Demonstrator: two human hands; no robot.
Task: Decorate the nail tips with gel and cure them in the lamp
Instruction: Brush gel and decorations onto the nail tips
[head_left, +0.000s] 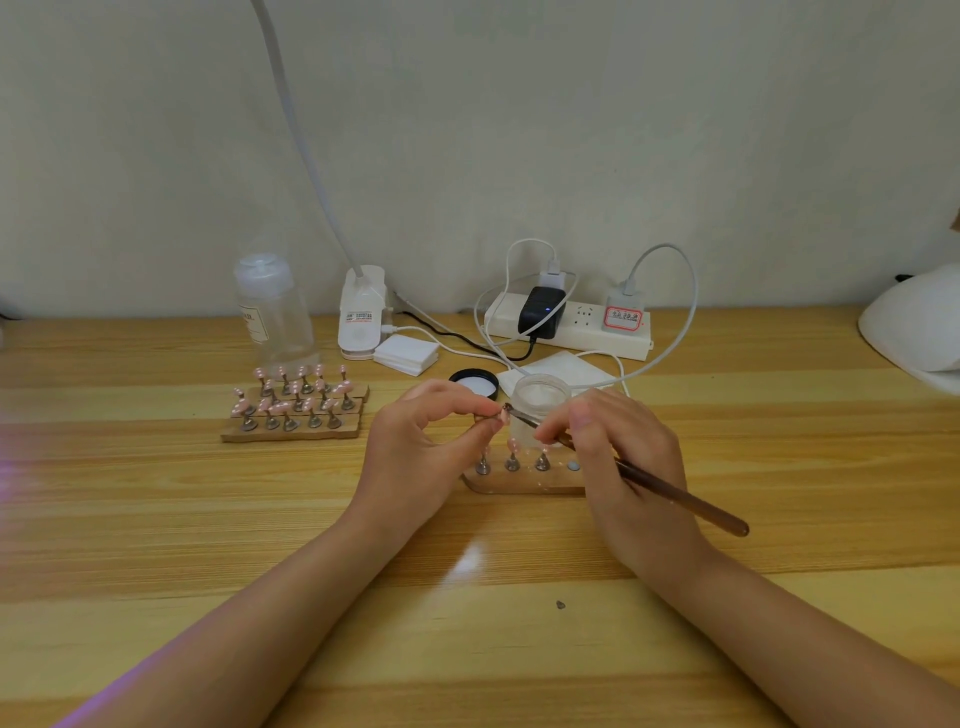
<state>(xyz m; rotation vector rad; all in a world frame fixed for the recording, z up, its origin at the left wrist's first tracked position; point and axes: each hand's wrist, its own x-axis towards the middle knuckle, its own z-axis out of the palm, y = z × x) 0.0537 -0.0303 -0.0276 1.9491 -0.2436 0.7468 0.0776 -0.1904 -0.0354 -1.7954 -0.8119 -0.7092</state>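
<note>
My left hand (426, 447) pinches a small pink nail tip (502, 414) between thumb and fingers, above a wooden holder (519, 480). My right hand (618, 457) grips a brown brush (675, 496) like a pen, its tip touching the held nail tip. Three metal stands with pink tips (512, 457) sit on that holder. An open frosted gel jar (540, 402) stands just behind the hands, its black lid (474, 383) lying to the left. The white curing lamp (914, 327) sits at the far right edge, partly out of view.
A second wooden holder with several pink nail tips (296, 402) stands at left. Behind it are a clear bottle (272, 312), a clip lamp base (362, 314) and a pad stack (406, 353). A power strip (571, 325) with cables lies by the wall.
</note>
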